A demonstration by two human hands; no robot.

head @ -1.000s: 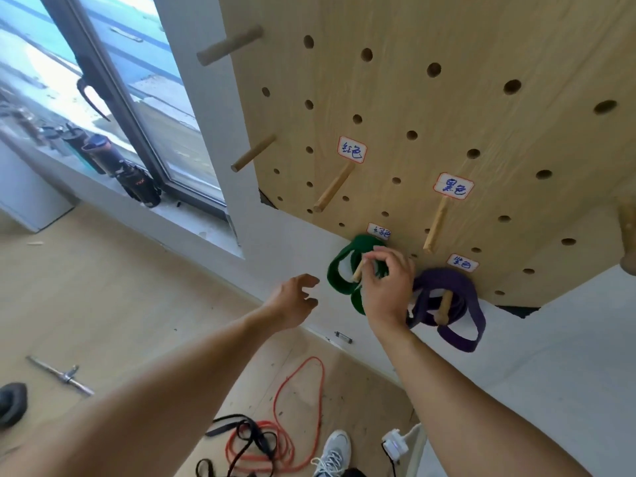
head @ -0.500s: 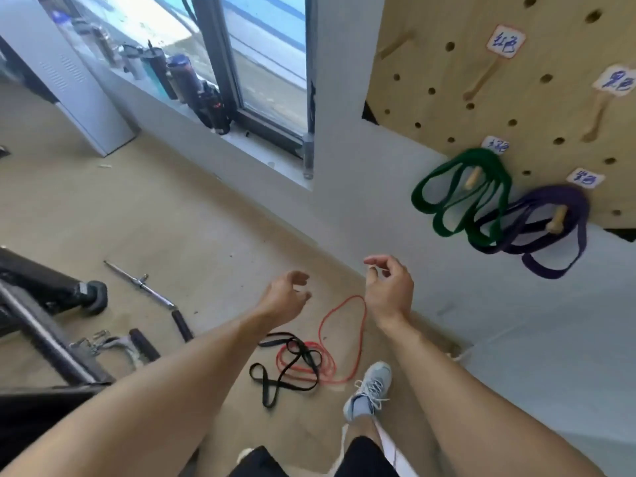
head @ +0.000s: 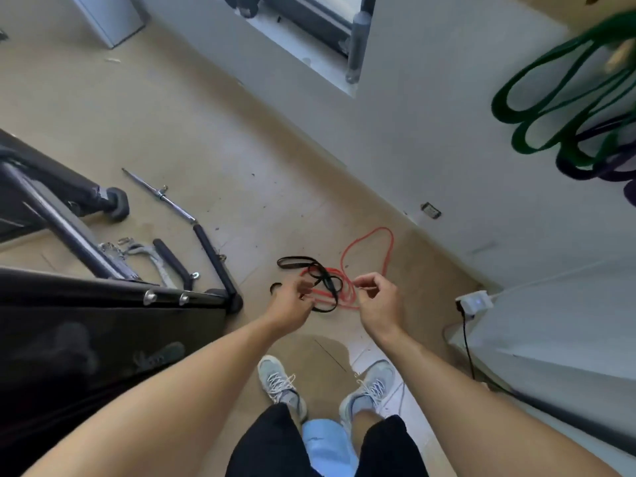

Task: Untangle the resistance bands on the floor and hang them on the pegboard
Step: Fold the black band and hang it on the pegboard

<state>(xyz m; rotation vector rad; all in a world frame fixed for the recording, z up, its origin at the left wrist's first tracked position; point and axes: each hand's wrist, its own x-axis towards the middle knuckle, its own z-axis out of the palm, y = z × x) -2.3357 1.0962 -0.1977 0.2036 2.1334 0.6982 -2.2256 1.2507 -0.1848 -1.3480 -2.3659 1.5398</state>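
A thin red band point(head: 387, 249) and a flat black band point(head: 299, 262) lie tangled together on the floor in front of my feet. My left hand point(head: 290, 302) and my right hand point(head: 380, 302) hover above the tangle, fingers loosely curled and apart, holding nothing. Whether they touch the bands I cannot tell. At the upper right a green band point(head: 537, 108) hangs in loops against the wall, blurred, with a purple band point(head: 592, 166) hanging just below and behind it. The pegboard itself is nearly out of frame.
A black exercise machine frame point(head: 86, 297) fills the left side. A metal cable bar with black grips point(head: 192, 222) and a handle strap point(head: 151, 256) lie on the floor beside it. A white power adapter point(head: 475, 300) with a black cord sits at the right wall.
My right hand let go of the green band on its peg. Both hands dropped toward the floor tangle as the view tilted down from the pegboard.
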